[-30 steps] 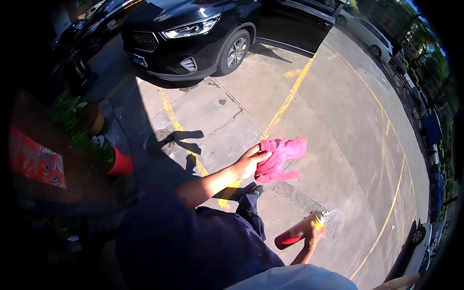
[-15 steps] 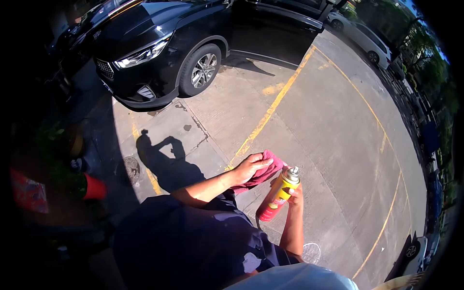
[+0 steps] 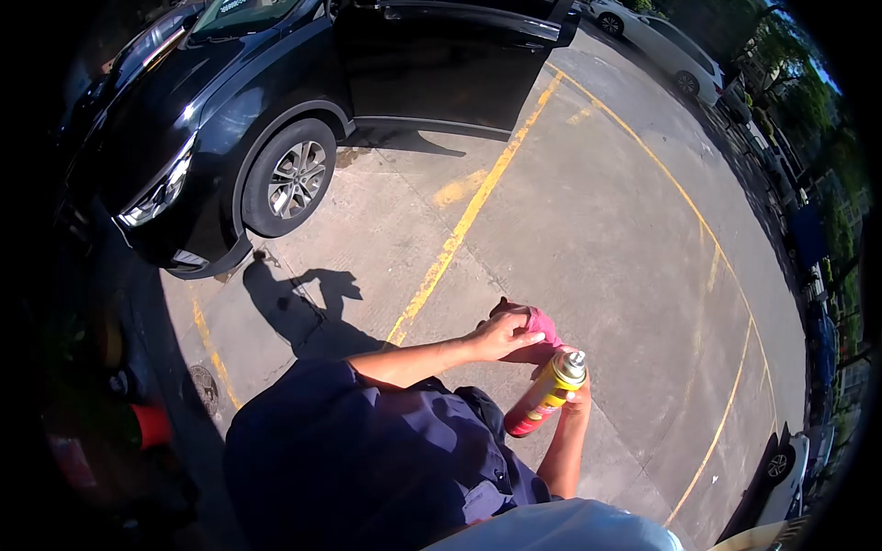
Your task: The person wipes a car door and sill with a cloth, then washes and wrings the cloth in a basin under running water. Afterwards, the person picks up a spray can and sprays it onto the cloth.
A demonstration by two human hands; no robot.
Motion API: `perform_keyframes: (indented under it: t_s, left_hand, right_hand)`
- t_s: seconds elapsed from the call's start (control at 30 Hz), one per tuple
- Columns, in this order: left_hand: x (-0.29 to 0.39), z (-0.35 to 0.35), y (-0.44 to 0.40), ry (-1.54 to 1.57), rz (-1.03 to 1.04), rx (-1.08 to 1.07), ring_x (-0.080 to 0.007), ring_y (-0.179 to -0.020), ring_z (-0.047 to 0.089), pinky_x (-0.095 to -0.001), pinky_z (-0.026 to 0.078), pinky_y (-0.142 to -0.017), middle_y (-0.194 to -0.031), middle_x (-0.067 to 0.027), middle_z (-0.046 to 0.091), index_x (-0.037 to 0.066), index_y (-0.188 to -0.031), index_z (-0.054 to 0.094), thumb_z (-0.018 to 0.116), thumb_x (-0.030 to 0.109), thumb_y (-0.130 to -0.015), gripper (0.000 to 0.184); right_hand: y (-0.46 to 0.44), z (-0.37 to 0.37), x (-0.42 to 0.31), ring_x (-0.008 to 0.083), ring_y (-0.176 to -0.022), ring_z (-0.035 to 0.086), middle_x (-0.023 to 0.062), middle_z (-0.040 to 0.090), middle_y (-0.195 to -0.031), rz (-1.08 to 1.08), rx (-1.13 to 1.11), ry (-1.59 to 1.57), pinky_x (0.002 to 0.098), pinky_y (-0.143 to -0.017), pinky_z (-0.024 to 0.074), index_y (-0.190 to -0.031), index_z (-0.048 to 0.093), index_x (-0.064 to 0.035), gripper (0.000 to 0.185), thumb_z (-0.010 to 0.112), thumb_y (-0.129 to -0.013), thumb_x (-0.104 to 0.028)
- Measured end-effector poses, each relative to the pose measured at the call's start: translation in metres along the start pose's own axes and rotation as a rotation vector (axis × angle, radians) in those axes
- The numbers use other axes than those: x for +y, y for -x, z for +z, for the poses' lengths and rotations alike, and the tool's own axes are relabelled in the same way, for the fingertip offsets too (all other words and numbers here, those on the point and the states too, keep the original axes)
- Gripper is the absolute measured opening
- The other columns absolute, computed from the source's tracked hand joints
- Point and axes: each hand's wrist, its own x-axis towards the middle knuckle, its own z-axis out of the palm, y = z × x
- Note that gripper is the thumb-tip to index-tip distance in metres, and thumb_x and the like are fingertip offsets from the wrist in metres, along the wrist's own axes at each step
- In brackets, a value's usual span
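My left hand (image 3: 501, 336) is closed on a dark pink cloth (image 3: 544, 325), which bunches up past the fingertips. Just right of it, my right hand (image 3: 578, 399) wraps round a red and yellow spray can (image 3: 544, 397). The can leans, its silver top with a pale nozzle pointing up and to the right, close to the cloth. Whether cloth and can touch, I cannot tell. Part of my right hand is hidden behind the can.
Ahead to the left stands a black car (image 3: 230, 119) with its front door (image 3: 441, 73) swung out. A yellow line (image 3: 450, 243) crosses the concrete ground (image 3: 625, 230). A white car (image 3: 661, 50) is parked at the far right, and a red pot (image 3: 150, 425) stands at the left.
My view has moved nearer the black car, which now appears larger and further left. Both hands sit slightly lower and further right in view, still holding the cloth and the can.
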Motion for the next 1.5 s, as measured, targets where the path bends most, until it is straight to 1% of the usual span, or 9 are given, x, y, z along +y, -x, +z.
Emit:
perform_keyframes:
  t_s: [0.17, 0.27, 0.37, 0.5, 0.67, 0.8, 1.13, 1.23, 1.5]
  left_hand:
    - [-0.073, -0.02, -0.136, 0.139, -0.151, 0.063, -0.0067, -0.079, 0.056, -0.027, 0.046, -0.071, -0.085, 0.0009, 0.063, 0.003, -0.095, 0.064, 0.056, 0.022, -0.097, 0.021]
    - [-0.104, -0.015, -0.213, 1.015, -0.517, -0.001, -0.0179, -0.102, 0.062, -0.0336, 0.048, -0.092, -0.107, -0.0078, 0.065, 0.002, -0.112, 0.06, 0.056, 0.019, -0.097, 0.024]
    - [-0.14, 0.003, -0.293, 1.529, -0.751, -0.04, -0.0266, -0.115, 0.058, -0.0414, 0.044, -0.103, -0.124, -0.0164, 0.06, 0.001, -0.122, 0.055, 0.055, 0.021, -0.096, 0.032]
    - [-0.146, -0.004, -0.399, 1.486, -0.541, 0.182, -0.0277, -0.124, 0.051, -0.0452, 0.037, -0.109, -0.132, -0.0153, 0.055, 0.003, -0.128, 0.05, 0.056, 0.02, -0.096, 0.037]
    - [-0.16, -0.04, -0.527, 1.354, -0.359, 0.254, -0.0264, -0.124, 0.05, -0.0441, 0.039, -0.105, -0.132, -0.0119, 0.053, 0.008, -0.134, 0.045, 0.056, 0.021, -0.095, 0.043]
    - [-0.232, -0.05, -0.629, 1.193, -0.324, 0.236, -0.0186, -0.111, 0.055, -0.0368, 0.045, -0.09, -0.121, -0.0032, 0.057, 0.013, -0.133, 0.046, 0.063, 0.023, -0.092, 0.046]
    - [-0.308, -0.197, -0.894, 1.15, -0.23, 0.104, -0.0212, -0.123, 0.048, -0.0401, 0.04, -0.103, -0.127, -0.0061, 0.053, 0.011, -0.133, 0.043, 0.061, 0.018, -0.092, 0.045]
    - [-0.316, -0.24, -0.96, 1.12, -0.141, 0.191, -0.0158, -0.11, 0.054, -0.0342, 0.044, -0.094, -0.118, -0.0039, 0.057, 0.011, -0.128, 0.048, 0.063, 0.018, -0.092, 0.04]
    - [-0.426, -0.373, -1.114, 1.058, -0.067, 0.428, -0.0213, -0.116, 0.055, -0.039, 0.043, -0.1, -0.12, -0.0063, 0.059, 0.01, -0.127, 0.048, 0.059, 0.014, -0.093, 0.035]
  right_hand:
    - [-0.072, -0.117, -0.027, 0.0327, -0.08, 0.066, 0.0175, 0.064, -0.095, -0.082, 0.197, -0.021, 0.0452, -0.073, 0.0568, -0.123, 0.05, 0.0035, 0.086, 0.08, -0.049, -0.028]
    - [-0.147, -0.189, -0.048, 0.0286, -0.089, 0.065, 0.0145, 0.063, -0.1, -0.047, 0.241, 0.017, 0.0404, -0.082, 0.0543, -0.124, 0.05, 0.0027, 0.086, 0.08, -0.05, -0.028]
    - [-0.238, -0.269, -0.071, 0.0208, -0.112, 0.056, 0.0126, 0.053, -0.132, -0.05, 0.146, 0.121, 0.0331, -0.099, 0.0424, -0.125, 0.052, -0.0012, 0.084, 0.083, -0.05, -0.025]
    - [-0.337, -0.331, -0.128, 0.0208, -0.114, 0.055, 0.0131, 0.046, -0.141, -0.023, 0.062, 0.136, 0.0343, -0.1, 0.0416, -0.124, 0.054, -0.0039, 0.083, 0.086, -0.049, -0.023]
    - [-0.443, -0.407, -0.168, 0.0346, -0.087, 0.066, 0.0183, 0.06, -0.108, 0.166, -0.111, -0.073, 0.0465, -0.075, 0.0567, -0.131, 0.043, 0.0023, 0.086, 0.078, -0.056, -0.021]
    - [-0.55, -0.464, -0.154, 0.0395, -0.088, 0.066, 0.0217, 0.061, -0.108, 0.227, -0.222, -0.186, 0.0504, -0.075, 0.0565, -0.131, 0.042, 0.0013, 0.09, 0.079, -0.053, -0.023]
    - [-0.825, -0.568, -0.221, 0.0373, -0.09, 0.066, 0.0189, 0.06, -0.111, 0.157, -0.18, -0.166, 0.0483, -0.076, 0.0551, -0.129, 0.046, 0.001, 0.088, 0.08, -0.052, -0.024]
    - [-0.901, -0.618, -0.222, 0.0364, -0.093, 0.066, 0.0208, 0.063, -0.108, 0.268, -0.129, -0.151, 0.0479, -0.082, 0.055, -0.131, 0.045, 0.0027, 0.089, 0.079, -0.053, -0.024]
    - [-1.204, -0.668, -0.171, 0.0373, -0.092, 0.065, 0.0215, 0.063, -0.102, 0.316, -0.546, -0.549, 0.0516, -0.086, 0.053, -0.128, 0.047, 0.0002, 0.083, 0.08, -0.056, -0.023]
